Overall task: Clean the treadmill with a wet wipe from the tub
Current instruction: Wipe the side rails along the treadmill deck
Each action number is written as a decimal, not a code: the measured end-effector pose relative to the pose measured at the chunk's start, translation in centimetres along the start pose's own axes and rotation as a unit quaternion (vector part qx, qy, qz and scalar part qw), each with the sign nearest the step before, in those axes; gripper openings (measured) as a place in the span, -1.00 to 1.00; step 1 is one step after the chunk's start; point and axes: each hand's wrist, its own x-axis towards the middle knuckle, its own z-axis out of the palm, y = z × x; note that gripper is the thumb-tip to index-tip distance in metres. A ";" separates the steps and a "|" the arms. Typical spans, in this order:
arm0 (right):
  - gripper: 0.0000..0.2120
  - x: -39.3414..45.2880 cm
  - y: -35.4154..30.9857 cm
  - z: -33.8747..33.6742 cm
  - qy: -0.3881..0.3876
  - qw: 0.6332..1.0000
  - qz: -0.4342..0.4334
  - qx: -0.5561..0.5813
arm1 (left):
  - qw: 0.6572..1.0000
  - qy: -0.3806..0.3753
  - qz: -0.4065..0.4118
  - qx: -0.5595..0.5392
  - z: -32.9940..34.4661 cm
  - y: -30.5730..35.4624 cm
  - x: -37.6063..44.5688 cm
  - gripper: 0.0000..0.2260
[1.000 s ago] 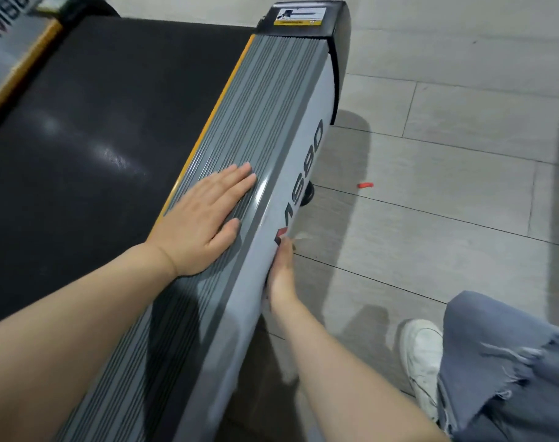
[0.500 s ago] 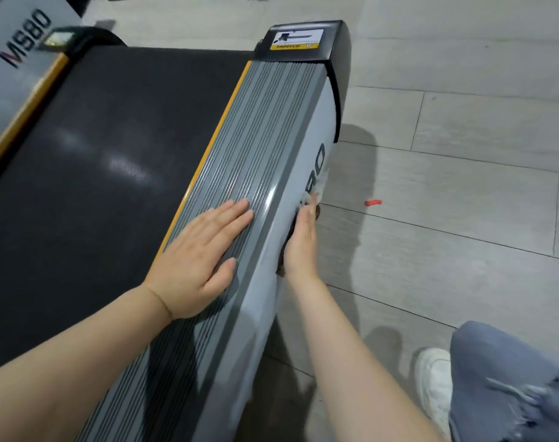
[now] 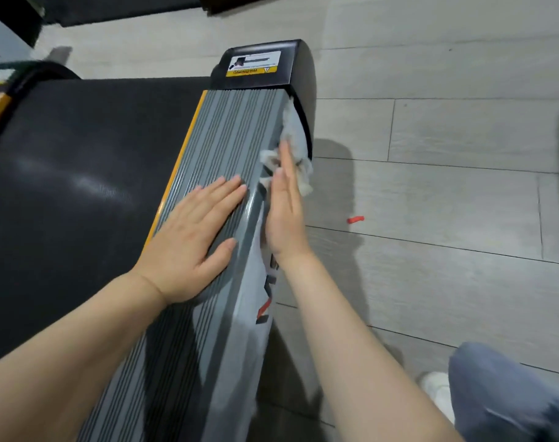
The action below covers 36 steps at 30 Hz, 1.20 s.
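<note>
The treadmill's grey ribbed side rail (image 3: 227, 145) runs from the bottom left up to a black end cap (image 3: 271, 63) with a yellow warning label. My left hand (image 3: 193, 237) lies flat on the rail, fingers spread, holding nothing. My right hand (image 3: 284, 215) presses a crumpled white wet wipe (image 3: 298, 154) against the rail's light grey outer side panel (image 3: 249, 355), near the end cap. The wipe sticks out above and beside my fingers. The tub is not in view.
The black running belt (image 3: 80, 186) fills the left. Grey plank floor (image 3: 447, 193) lies to the right, with a small red scrap (image 3: 355, 219) on it. My jeans-clad knee (image 3: 511, 397) and white shoe (image 3: 437, 390) are at the bottom right. Another machine's base is at the top left.
My right hand has slid the wipe along the side panel away from me, from the logo toward the end cap. My left hand stayed flat on the rail. The camera tilted forward.
</note>
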 end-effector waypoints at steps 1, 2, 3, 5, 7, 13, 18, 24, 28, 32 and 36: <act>-0.55 1.1 -1.0 0.3 -0.010 0.998 -0.059 -0.025 | 1.000 -0.004 0.002 0.002 0.0 0.0 0.0 -0.41; -0.55 2.0 -0.7 0.3 -0.012 0.994 -0.097 -0.045 | 1.000 -0.008 0.003 0.002 -0.1 0.1 -0.1 -0.41; -0.56 2.9 -0.1 -0.1 -0.006 0.994 -0.097 -0.054 | 1.000 -0.012 0.004 0.002 -0.1 0.1 0.0 -0.41; -0.57 3.8 2.9 -1.1 0.046 0.998 0.030 -0.031 | 1.000 -0.018 0.000 0.000 -0.3 0.1 0.1 -0.40; -0.58 4.0 5.5 -2.2 0.097 0.981 0.167 0.004 | 1.000 -0.024 -0.002 -0.004 -0.3 0.0 0.1 -0.40; -0.58 5.6 2.2 -1.5 0.086 0.992 0.084 0.038 | 1.000 -0.028 0.008 -0.003 -0.3 -0.2 0.3 -0.40; -0.57 7.3 1.7 -1.2 0.057 0.998 -0.027 -0.026 | 0.999 -0.027 0.016 -0.007 -0.3 -0.3 0.3 -0.40; -0.60 6.9 5.5 -2.2 0.126 0.979 0.158 0.015 | 1.000 -0.026 0.016 -0.005 -0.3 -0.7 0.2 -0.39; -0.60 6.8 6.4 -2.8 0.150 0.966 0.208 0.020 | 1.000 -0.026 0.013 -0.003 -0.1 -0.7 0.1 -0.39; -0.60 4.5 7.2 -3.0 0.144 0.942 0.303 -0.024 | 1.000 -0.025 0.009 0.002 -0.1 -0.7 0.2 -0.39; -0.68 0.9 5.4 -5.2 0.046 0.907 0.411 -0.083 | 0.999 -0.037 -0.001 0.008 -0.3 -0.7 0.2 -0.39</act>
